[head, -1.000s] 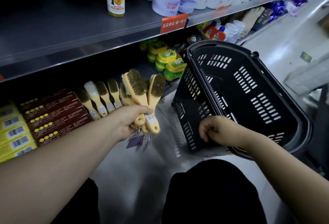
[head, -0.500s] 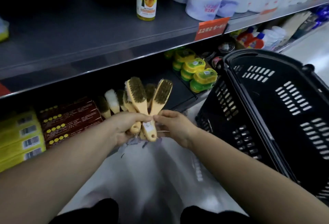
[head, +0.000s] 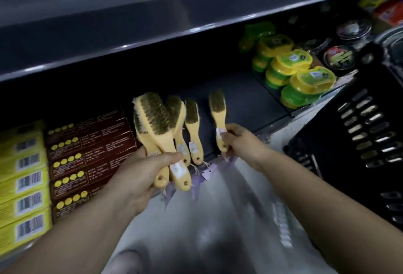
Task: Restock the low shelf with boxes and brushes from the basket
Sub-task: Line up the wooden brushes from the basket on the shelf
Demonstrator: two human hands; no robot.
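My left hand (head: 139,175) grips a bunch of yellow-handled brushes (head: 159,125) by their handles, bristles up, in front of the low shelf (head: 246,101). My right hand (head: 237,140) holds a single brush (head: 219,117) by its handle, over the shelf's dark bare stretch. Another brush (head: 194,130) lies on the shelf between the two, handle towards me, price tag hanging off the edge. Dark red boxes (head: 87,149) and yellow boxes (head: 21,178) lie in rows on the shelf at the left. The black basket (head: 357,134) stands on the floor at the right.
Green and yellow oval tins (head: 292,73) are stacked on the shelf's right part, with round black tins (head: 340,56) behind them. An upper shelf (head: 130,34) overhangs the low one. The pale floor (head: 218,219) lies below my arms.
My right hand left the basket rim, came to the bunch and took one brush out of it, moving it right over the shelf. The view has come closer to the low shelf.
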